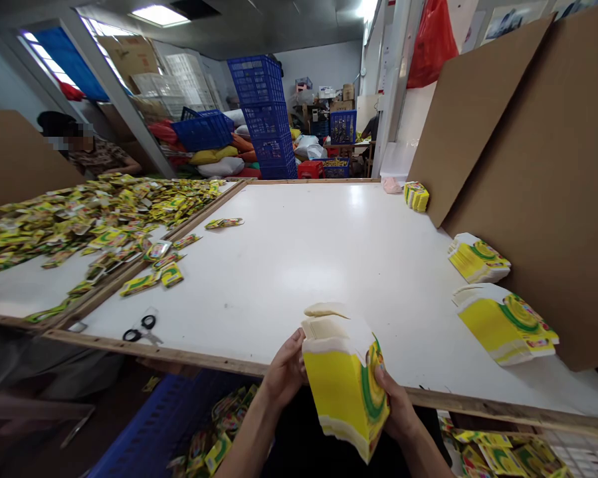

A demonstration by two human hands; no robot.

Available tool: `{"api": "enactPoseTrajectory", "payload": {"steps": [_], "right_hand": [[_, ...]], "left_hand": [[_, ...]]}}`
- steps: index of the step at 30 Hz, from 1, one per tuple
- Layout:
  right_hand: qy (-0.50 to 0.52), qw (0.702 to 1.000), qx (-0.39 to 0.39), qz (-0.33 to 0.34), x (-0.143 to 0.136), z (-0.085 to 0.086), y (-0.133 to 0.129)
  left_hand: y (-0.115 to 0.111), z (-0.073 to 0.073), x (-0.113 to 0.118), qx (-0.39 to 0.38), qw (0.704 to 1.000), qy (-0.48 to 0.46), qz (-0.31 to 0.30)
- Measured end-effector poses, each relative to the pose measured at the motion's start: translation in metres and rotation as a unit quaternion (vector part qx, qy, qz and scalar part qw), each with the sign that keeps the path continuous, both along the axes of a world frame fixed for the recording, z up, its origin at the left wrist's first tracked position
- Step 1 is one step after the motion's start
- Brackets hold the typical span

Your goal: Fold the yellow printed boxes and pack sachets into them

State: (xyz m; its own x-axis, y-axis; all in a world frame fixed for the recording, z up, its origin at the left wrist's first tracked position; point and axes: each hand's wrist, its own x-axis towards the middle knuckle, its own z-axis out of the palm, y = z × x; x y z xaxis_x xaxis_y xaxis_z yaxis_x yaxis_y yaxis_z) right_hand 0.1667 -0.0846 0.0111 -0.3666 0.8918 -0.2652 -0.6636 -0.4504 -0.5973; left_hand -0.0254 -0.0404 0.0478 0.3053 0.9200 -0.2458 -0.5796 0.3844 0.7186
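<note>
A thick stack of yellow printed cards (331,382) is held between my two hands, above the table's front edge. My left hand (288,372) grips its left side, the thumb near the white upper edge. On the right side my right hand (395,401) closes around the green-and-yellow printed face. The stack stands tilted, its white tabs fanned at the top. To the right on the white table (299,265) lie a large stack of the same cards (503,325), a second stack (478,259) and a smaller one (416,197) farther back.
Black-handled scissors (142,328) lie at the front left, near several small packets (172,273). A big packet heap (104,212) covers the left table, where a person (99,149) sits. Cardboard sheets (538,179) lean at right. A blue crate (144,418) with packets stands below.
</note>
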Motion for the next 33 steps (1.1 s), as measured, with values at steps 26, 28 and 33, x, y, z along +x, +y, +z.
{"api": "enactPoseTrajectory", "payload": {"steps": [26, 28, 33], "right_hand": [[-0.052, 0.998, 0.021, -0.03, 0.018, 0.003, 0.001], [-0.057, 0.997, 0.026, -0.036, 0.018, 0.005, 0.0], [-0.046, 0.997, 0.03, -0.045, 0.017, 0.006, 0.0]], "left_hand": [[0.016, 0.033, -0.009, 0.134, 0.977, 0.159, 0.054], [0.016, 0.031, -0.006, 0.135, 0.972, 0.175, 0.082], [0.015, 0.024, 0.004, 0.141, 0.957, 0.205, 0.147]]}}
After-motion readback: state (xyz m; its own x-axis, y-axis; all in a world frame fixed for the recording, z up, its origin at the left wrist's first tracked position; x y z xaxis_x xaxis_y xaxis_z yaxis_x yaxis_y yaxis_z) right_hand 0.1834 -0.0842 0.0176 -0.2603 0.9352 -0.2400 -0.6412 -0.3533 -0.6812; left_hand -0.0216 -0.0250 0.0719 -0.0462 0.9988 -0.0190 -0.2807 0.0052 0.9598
